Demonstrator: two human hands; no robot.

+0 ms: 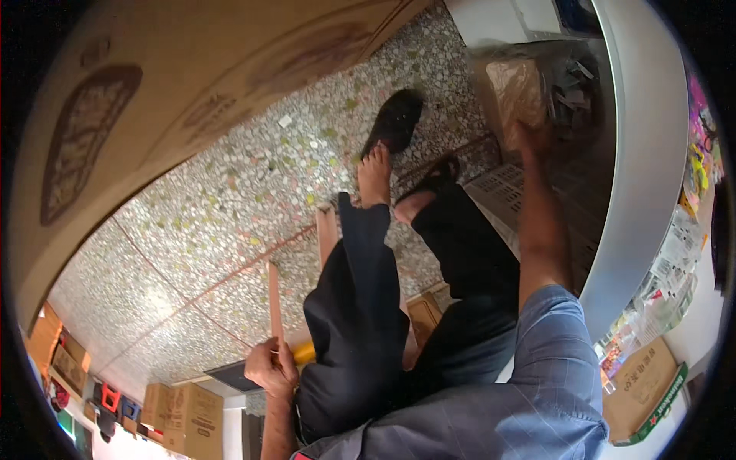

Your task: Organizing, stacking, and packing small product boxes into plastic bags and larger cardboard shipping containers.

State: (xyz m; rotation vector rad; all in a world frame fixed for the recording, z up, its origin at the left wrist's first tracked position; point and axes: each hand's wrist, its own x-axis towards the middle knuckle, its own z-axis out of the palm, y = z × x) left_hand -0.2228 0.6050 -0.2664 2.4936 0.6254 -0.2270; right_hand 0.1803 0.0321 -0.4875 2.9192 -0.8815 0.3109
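My left hand is closed round the end of a slim pale wooden bar, which looks like a stool leg, beside my left knee. A second pale wooden piece shows next to my trouser leg. My right arm stretches forward under the grey-edged table. There my right hand grips the near edge of a tan wrapped package, its fingers dim in the shade. Beside the package lies a clear bag of small grey pieces.
A large cardboard box fills the far left. Speckled floor lies under a black shoe and my bare foot. The table edge curves along the right, with small plastic packets on it. Cardboard boxes stand lower left.
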